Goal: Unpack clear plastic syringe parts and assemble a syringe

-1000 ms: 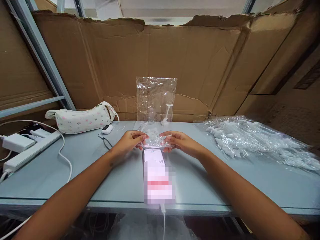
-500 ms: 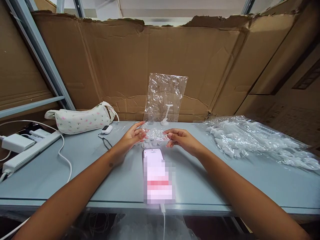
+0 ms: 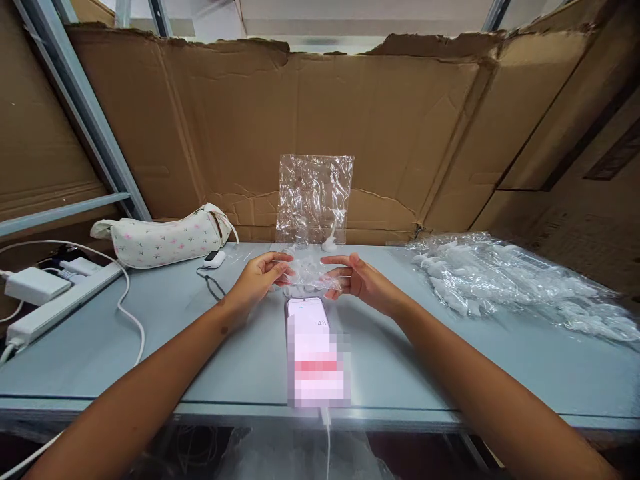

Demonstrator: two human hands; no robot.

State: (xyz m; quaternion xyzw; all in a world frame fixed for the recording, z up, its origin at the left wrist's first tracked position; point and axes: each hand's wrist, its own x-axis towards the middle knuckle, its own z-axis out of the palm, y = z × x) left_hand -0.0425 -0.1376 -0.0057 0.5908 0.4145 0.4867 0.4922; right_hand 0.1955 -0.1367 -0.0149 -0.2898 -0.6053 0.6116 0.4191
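My left hand (image 3: 261, 278) and my right hand (image 3: 356, 281) are both pinched on the bottom edge of a clear plastic bag (image 3: 314, 200), which stands upright above the table between them. Inside the bag a small white plastic piece (image 3: 331, 238) shows near the lower right. Several small white caps (image 3: 299, 289) lie on the table just under my fingers. A phone (image 3: 316, 348) with a lit screen lies flat right in front of my hands, a white cable running off its near end.
A heap of bagged white parts (image 3: 505, 280) covers the grey table (image 3: 100, 347) at the right. A flowered pouch (image 3: 165, 239), a small white device (image 3: 214, 258), a power strip (image 3: 55, 305) and a white charger (image 3: 31, 285) sit at the left. Cardboard walls (image 3: 400, 133) close the back.
The bag tilted to the right half a second ago and now stands straight again. My right hand's fingers have spread a little while still pinching the bag's edge.
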